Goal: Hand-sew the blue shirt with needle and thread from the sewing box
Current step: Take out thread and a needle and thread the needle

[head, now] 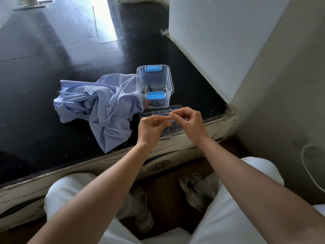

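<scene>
The person sits at the near edge of a black table (35,88), both hands raised together just above it. The right hand (189,122) has its fingers curled, thumb and forefinger nipping a tiny glint that looks to be the needle (169,117); it is so small I can barely make it out. The left hand (152,128), curled too, pinches the thread (168,128), a pale strand that drops below the fingertips and loops toward the right hand; where its ends go I cannot tell.

Under the hands lies a clear lid (158,111), mostly covered by them, with a bit of blue showing between the fingers. Just beyond it stands the clear box (154,85) with blue clasps; some dark things sit inside, blurred by the plastic.

The shirt (102,106) lies crumpled on the table to the left, touching the box, one fold reaching the near edge. White trousers (237,217) and shoes (191,191) show below the table.
</scene>
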Action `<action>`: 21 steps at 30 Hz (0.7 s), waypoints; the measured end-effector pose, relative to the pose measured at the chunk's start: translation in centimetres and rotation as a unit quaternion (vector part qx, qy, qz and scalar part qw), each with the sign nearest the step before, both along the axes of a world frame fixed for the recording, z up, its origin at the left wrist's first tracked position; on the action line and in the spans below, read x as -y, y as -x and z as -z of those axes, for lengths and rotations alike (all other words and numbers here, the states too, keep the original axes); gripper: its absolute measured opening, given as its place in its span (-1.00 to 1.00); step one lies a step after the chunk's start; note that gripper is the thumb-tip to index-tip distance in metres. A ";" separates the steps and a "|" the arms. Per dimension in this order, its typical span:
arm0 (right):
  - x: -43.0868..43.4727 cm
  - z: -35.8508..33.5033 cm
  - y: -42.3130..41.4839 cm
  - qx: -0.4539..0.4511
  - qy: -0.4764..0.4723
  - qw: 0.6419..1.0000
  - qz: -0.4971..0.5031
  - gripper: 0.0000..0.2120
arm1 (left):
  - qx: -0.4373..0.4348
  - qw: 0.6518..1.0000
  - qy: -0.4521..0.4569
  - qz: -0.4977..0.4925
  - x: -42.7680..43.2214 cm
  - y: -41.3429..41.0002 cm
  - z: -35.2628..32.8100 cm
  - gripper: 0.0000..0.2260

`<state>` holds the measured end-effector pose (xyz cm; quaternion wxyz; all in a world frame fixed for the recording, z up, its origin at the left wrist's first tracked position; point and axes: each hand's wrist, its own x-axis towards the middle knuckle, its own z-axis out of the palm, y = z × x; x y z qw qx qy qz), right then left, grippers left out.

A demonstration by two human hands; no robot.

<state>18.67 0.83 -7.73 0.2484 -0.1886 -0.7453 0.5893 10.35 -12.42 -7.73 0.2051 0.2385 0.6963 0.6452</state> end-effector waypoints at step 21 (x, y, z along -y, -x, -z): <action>-0.1 -0.2 0.2 0.001 0.002 1.000 -0.020 -0.94 | -0.017 1.000 0.017 0.005 -0.1 0.0 -0.2 -0.93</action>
